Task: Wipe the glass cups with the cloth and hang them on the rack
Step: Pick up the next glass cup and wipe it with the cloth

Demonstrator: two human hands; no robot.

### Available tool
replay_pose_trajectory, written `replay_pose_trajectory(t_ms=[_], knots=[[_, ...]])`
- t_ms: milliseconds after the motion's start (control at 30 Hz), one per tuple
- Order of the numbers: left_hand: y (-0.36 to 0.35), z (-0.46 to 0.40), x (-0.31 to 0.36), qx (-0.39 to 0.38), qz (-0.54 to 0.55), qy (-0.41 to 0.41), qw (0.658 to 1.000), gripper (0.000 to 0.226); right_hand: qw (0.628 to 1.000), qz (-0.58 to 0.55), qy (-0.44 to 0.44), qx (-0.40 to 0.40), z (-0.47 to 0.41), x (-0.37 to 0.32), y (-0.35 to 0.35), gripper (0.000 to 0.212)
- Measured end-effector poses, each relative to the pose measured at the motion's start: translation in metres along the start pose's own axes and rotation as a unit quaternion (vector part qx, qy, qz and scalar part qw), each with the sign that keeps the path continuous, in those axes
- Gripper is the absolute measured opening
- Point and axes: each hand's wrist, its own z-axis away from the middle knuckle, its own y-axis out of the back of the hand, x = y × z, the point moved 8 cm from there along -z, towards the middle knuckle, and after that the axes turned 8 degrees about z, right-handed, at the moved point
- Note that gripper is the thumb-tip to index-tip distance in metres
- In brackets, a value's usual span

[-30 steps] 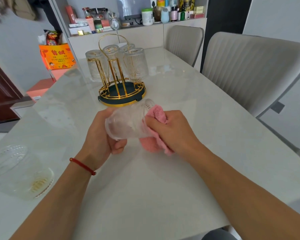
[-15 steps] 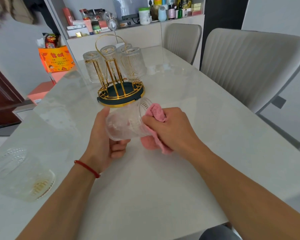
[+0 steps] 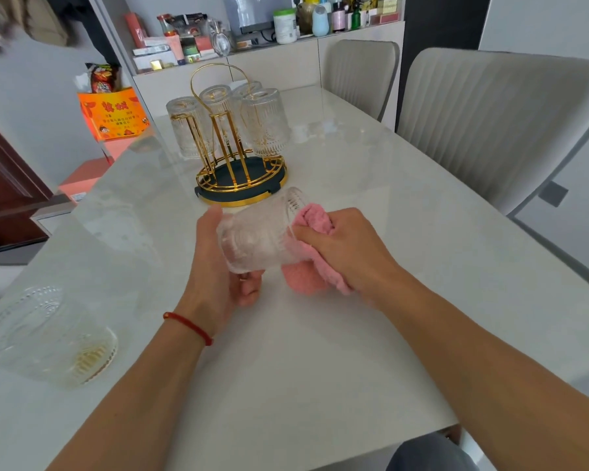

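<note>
My left hand [image 3: 215, 266] grips a ribbed glass cup [image 3: 259, 236] lying on its side above the table, its mouth turned to the right. My right hand [image 3: 347, 253] holds a pink cloth [image 3: 306, 273] bunched against the cup's mouth and lower side. Just beyond stands the gold wire rack [image 3: 238, 175] on a dark round base, with several ribbed glass cups [image 3: 264, 124] hung upside down on its prongs.
A large clear glass vessel [image 3: 45, 338] lies at the table's left front. Two grey chairs [image 3: 490, 124] stand along the right side of the pale marble table [image 3: 371, 205]. A cluttered sideboard [image 3: 272, 59] and an orange box [image 3: 113, 113] lie beyond.
The cup and cloth have stayed in my hands; the cup has turned slightly in my left hand while the cloth rubs at its mouth. The view has shifted a little.
</note>
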Motion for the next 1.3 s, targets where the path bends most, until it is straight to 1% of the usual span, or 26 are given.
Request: replay_pose_trajectory(t_ms=[33,67,100,167,200,267,333,400,433,500,533,567,633,700,767,833,933,1000,1033,1100,1133,1167,1200,1233,1267,1300], knots=[[0.001,0.0,0.004,0.021,-0.004,-0.03,0.999,0.057,0.998,-0.035,-0.049,-0.033,0.001,0.007,-0.007,0.032],[0.004,-0.001,0.007,0.037,-0.009,-0.052,0.998,0.05,0.994,-0.051,-0.073,-0.064,0.002,0.011,-0.014,0.032],[0.006,-0.002,0.008,0.045,-0.013,-0.059,0.997,0.044,0.994,-0.031,-0.066,-0.085,0.003,0.011,-0.016,0.03],[0.012,-0.004,0.006,0.034,-0.024,-0.024,0.999,0.039,0.995,0.047,-0.005,-0.089,0.004,0.003,-0.012,0.031],[0.013,-0.004,0.004,0.014,-0.037,0.01,0.999,0.04,0.993,0.08,0.038,-0.072,0.004,-0.004,-0.008,0.031],[0.012,-0.003,-0.003,-0.044,-0.067,0.078,0.994,0.046,0.987,0.102,0.119,-0.024,0.007,-0.016,0.001,0.03],[0.01,-0.001,-0.004,-0.07,-0.068,0.096,0.991,0.052,0.982,0.111,0.154,0.02,0.009,-0.022,0.005,0.027],[0.009,-0.001,-0.001,-0.048,-0.035,0.065,0.996,0.057,0.984,0.11,0.128,0.05,0.005,-0.018,0.003,0.029],[0.007,-0.002,0.002,-0.033,-0.016,0.037,0.999,0.059,0.991,0.087,0.089,0.054,0.003,-0.014,0.003,0.034],[0.007,-0.002,0.007,0.008,0.0,-0.017,1.0,0.054,1.0,0.021,0.015,0.014,0.003,-0.002,-0.004,0.039],[0.009,-0.003,0.009,0.035,-0.002,-0.03,0.999,0.049,1.0,0.022,0.009,-0.014,0.004,0.0,-0.008,0.037],[0.013,-0.003,0.009,0.058,-0.006,-0.027,0.998,0.045,0.998,0.045,0.029,-0.032,0.005,-0.001,-0.011,0.034],[0.018,-0.003,0.007,0.061,-0.02,0.004,0.998,0.041,0.99,0.091,0.102,-0.022,0.008,-0.009,-0.007,0.027],[0.015,-0.002,0.003,0.011,-0.048,0.047,0.998,0.041,0.973,0.138,0.182,0.028,0.009,-0.017,0.003,0.023],[0.011,0.001,-0.001,-0.043,-0.082,0.083,0.992,0.041,0.954,0.191,0.224,0.06,0.009,-0.02,0.007,0.02],[0.009,0.002,-0.003,-0.058,-0.088,0.087,0.991,0.046,0.951,0.2,0.223,0.072,0.008,-0.021,0.008,0.026],[0.003,-0.001,0.003,-0.03,-0.018,0.042,0.999,0.052,0.971,0.146,0.167,0.093,0.005,-0.017,0.008,0.028],[0.004,-0.001,0.006,0.005,0.011,0.0,1.0,0.05,0.99,0.08,0.105,0.056,0.005,-0.01,0.002,0.036],[0.009,-0.002,0.007,0.031,0.007,-0.013,0.999,0.048,0.993,0.059,0.096,0.025,0.005,-0.007,-0.003,0.038],[0.018,-0.002,0.008,0.057,-0.016,-0.001,0.998,0.043,0.987,0.075,0.141,-0.002,0.008,-0.012,-0.006,0.034],[0.018,-0.001,0.005,0.04,-0.033,0.023,0.998,0.042,0.981,0.092,0.172,0.001,0.009,-0.015,-0.005,0.025],[0.015,0.0,0.003,0.007,-0.055,0.051,0.997,0.042,0.975,0.109,0.195,0.011,0.008,-0.016,-0.001,0.015],[0.011,0.002,0.0,-0.026,-0.077,0.075,0.994,0.042,0.971,0.122,0.205,0.024,0.007,-0.016,0.003,0.018],[0.009,0.002,-0.002,-0.048,-0.093,0.09,0.99,0.043,0.968,0.125,0.215,0.035,0.007,-0.018,0.008,0.027],[0.008,0.003,-0.003,-0.057,-0.101,0.094,0.989,0.045,0.968,0.119,0.218,0.044,0.008,-0.019,0.011,0.031],[0.007,0.001,-0.004,-0.058,-0.099,0.09,0.989,0.048,0.969,0.114,0.213,0.055,0.007,-0.017,0.012,0.031]])
